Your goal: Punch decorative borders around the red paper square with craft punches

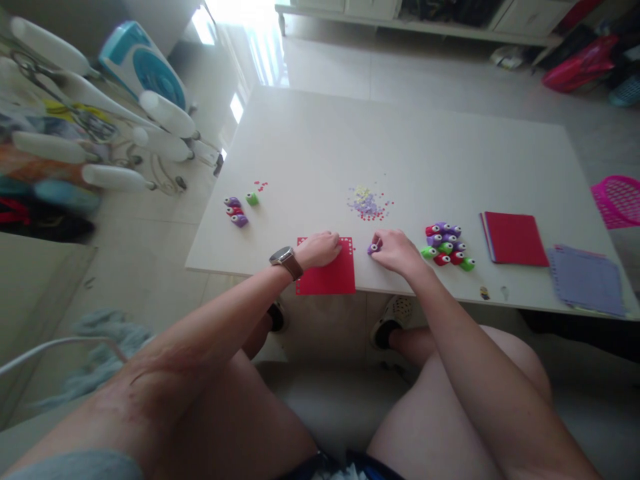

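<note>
Nearest, both forearms reached forward over the thighs, the left elbow bent, the left sleeve cut off by the lower frame edge. Left hand (320,249), with a watch (285,260) at its wrist, lay palm down on a red sheet (327,280), fingers together and curled under; could not tell whether they pinched the paper. The sheet sat at the near edge of the counter (425,160), its near side jutting past it. Holes ran along its far and left sides, part of the far row hidden by the hand. Sheet lay square to the person; no clear long axis.

Right hand (397,250), wrist bent inward, pinched a purple punch (373,249) between thumb and fingers, just beside the sheet's right side and over the counter. Eye mark faced up; the body, half covered, perhaps pointed leftward. Whether its base touched the counter was unclear.

To the right, a cluster of coloured punches (447,245) stood packed together, then a stack of red paper (517,239). Farther out, between the hands, lay loose paper bits (369,205), purple, yellow and red, too small to make out singly. Beyond the counter, a cabinet (425,23) was cut off at the top.
</note>
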Available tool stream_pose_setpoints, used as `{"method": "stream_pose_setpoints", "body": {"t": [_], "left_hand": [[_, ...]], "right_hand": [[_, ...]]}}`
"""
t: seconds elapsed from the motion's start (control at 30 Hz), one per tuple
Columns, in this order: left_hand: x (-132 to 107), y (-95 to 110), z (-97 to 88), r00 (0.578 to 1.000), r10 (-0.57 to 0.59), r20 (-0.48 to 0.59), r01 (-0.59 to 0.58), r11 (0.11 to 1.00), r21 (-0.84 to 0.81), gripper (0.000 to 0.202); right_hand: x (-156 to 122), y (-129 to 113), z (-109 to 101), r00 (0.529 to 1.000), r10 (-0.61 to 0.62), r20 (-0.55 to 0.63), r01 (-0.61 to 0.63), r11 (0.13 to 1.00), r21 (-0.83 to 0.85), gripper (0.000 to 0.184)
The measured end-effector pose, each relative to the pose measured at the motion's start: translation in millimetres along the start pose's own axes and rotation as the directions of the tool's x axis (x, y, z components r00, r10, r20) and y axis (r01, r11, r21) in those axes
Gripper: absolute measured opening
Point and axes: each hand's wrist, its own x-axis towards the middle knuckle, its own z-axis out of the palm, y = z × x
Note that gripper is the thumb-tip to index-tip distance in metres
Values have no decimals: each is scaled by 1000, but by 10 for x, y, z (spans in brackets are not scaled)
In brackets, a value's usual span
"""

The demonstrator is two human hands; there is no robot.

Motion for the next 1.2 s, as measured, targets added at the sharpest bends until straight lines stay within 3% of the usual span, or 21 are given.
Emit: {"method": "stream_pose_setpoints", "body": {"t": [0.17,0.3,0.47,0.53,0.63,0.7,0.87,1.03,1.2], "left_hand": [[5,-2,-4,1000,-7,14,7,1000,0,32],[12,-15,4,1000,-7,7,7,1000,-10,29],[21,-28,10,1000,2,2,-2,1000,-11,27],[20,-26,9,1000,8,4,-8,1000,-9,27],[13,-21,10,1000,0,8,0,1000,-9,26],[11,-21,16,1000,-4,6,4,1000,-11,26],[12,-22,20,1000,-4,5,5,1000,-20,26],[10,-13,2,1000,-1,5,1,1000,-10,24],[11,-10,-7,1000,-5,7,5,1000,-12,25]], "right_hand": [[-26,-94,-4,998,-51,40,45,989,141,33],[-15,-143,17,989,-111,102,77,954,289,31],[11,-136,79,986,-118,119,74,943,325,31],[17,-134,95,992,-81,101,45,947,318,38],[31,-126,103,1000,10,-11,-6,955,296,58],[47,-110,104,996,40,-73,-17,957,289,61],[70,-59,111,997,10,-73,8,972,236,46],[46,-23,101,995,-82,-57,85,994,65,23],[-1,23,46,995,-100,21,99,994,43,27]]}}
